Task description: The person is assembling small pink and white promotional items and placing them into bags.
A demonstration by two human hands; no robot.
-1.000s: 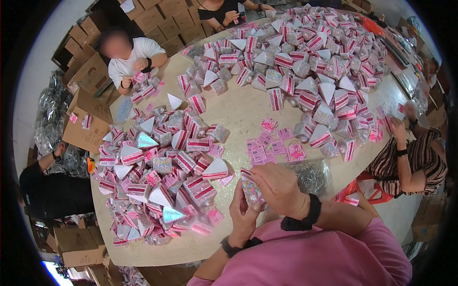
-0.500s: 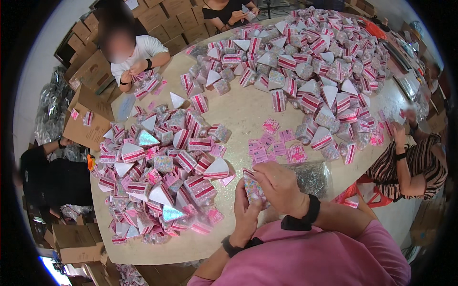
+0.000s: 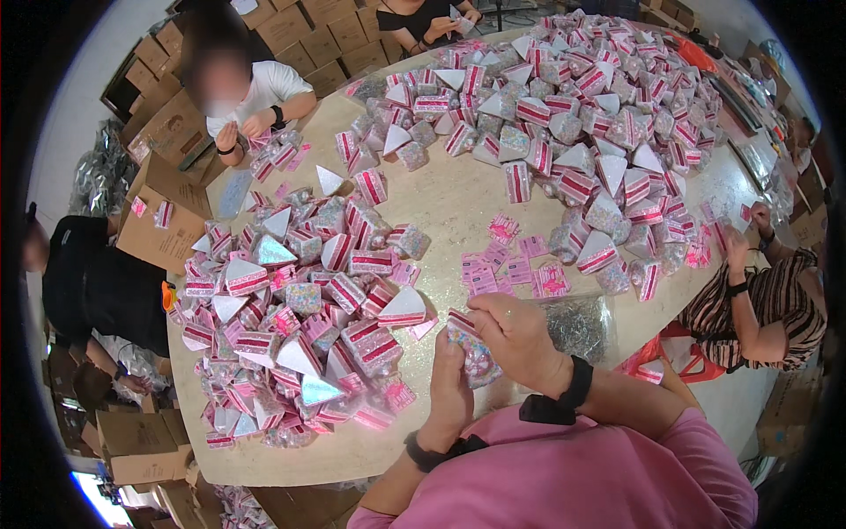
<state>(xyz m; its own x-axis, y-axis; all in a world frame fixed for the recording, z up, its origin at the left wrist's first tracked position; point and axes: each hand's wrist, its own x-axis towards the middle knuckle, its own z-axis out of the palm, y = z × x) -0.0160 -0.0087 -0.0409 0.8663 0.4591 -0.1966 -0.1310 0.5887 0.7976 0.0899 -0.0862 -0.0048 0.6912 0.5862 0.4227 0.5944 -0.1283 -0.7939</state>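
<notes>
A cake-slice-shaped piece (image 3: 478, 363) with a pink and white striped edge and a speckled, glittery face is held between my hands near the table's front edge. Along its left side, my left hand (image 3: 451, 392) supports it with the fingers closed round it. From above, the thumb and fingers of my right hand (image 3: 518, 339) pinch at its top corner; what else those fingertips may hold is hidden. Just beyond my hands lie several pink printed cards (image 3: 493, 269). Next to my right wrist rests a clear plastic tray (image 3: 608, 319) with thin, wiry pieces inside.
One heap of similar cake slices (image 3: 304, 300) covers the table's left side, and a larger heap (image 3: 564, 115) spreads across the far right. Co-workers sit around the table (image 3: 441, 198); a dark-clothed person (image 3: 106, 282) stands at left beside an open carton (image 3: 163, 216).
The cake slice has turned in my hands, showing more of its speckled face, and my left fingers have shifted along its side. The dark-clothed person at left has leaned down.
</notes>
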